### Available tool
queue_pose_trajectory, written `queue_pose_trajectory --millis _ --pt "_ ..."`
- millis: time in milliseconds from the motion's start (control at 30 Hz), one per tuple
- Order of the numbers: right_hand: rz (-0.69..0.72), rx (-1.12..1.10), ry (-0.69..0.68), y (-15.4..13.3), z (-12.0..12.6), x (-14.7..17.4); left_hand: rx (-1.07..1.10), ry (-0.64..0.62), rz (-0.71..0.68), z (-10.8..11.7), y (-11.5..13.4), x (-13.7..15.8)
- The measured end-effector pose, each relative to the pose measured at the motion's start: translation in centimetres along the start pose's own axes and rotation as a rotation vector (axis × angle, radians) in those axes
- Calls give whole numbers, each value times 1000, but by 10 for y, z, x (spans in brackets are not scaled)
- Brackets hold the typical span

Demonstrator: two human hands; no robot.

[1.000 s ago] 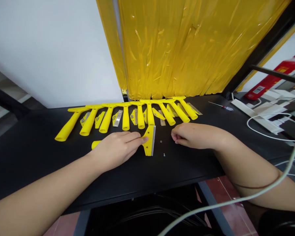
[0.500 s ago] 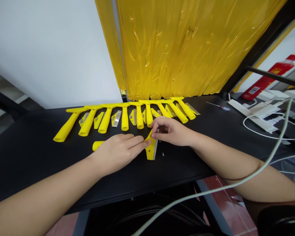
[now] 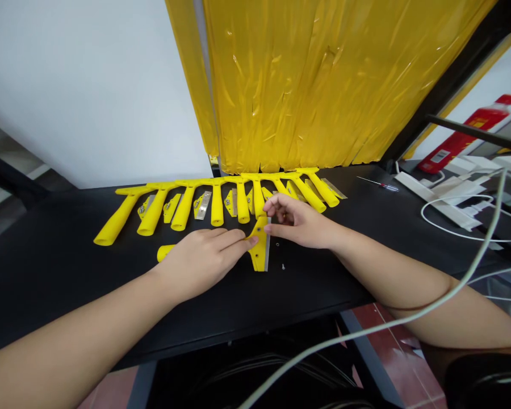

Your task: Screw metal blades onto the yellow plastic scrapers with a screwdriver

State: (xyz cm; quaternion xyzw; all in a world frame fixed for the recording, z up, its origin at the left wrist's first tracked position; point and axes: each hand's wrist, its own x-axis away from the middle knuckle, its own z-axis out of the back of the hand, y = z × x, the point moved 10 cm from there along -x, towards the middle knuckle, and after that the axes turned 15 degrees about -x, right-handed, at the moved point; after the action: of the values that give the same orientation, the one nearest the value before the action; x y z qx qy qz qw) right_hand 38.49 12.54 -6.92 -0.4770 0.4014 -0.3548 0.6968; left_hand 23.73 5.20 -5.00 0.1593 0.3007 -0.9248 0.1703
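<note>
Black worktop (image 3: 366,227) under a yellow plastic curtain (image 3: 323,85), both hands on one yellow scraper (image 3: 260,250).

Left of that scraper's head, the left hand (image 3: 204,258) lies flat over its handle, fingers stretched to the neck and pressing it down, likely so it cannot slide. Right of the head, the right hand (image 3: 296,224) pinches at the metal blade edge with thumb and fingers; whether it grips a small part cannot be told. Beyond the scraper, a row of scraper handles (image 3: 183,207) with loose blades (image 3: 203,204) lies fanned along the curtain. Just right of it sits a tiny screw (image 3: 283,266); farther right, a screwdriver (image 3: 378,183) and white cables (image 3: 460,227), none blocking the hands.
</note>
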Motion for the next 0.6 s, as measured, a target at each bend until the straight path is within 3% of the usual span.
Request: queue_pose_trajectory --millis 67,167,300,467,600 --pt "93 310 -35 -15 6 3 16 -14 36 -2 -6 0" --pt "35 534 -183 -13 3 9 19 -55 82 -8 -13 1" --pt "-39 594 -294 -4 -13 11 12 -107 122 -16 -17 3" --pt "-56 638 -332 0 -27 10 13 -137 149 -22 -19 6" --pt "11 566 -327 -10 -28 11 -3 -157 167 -26 -20 7"
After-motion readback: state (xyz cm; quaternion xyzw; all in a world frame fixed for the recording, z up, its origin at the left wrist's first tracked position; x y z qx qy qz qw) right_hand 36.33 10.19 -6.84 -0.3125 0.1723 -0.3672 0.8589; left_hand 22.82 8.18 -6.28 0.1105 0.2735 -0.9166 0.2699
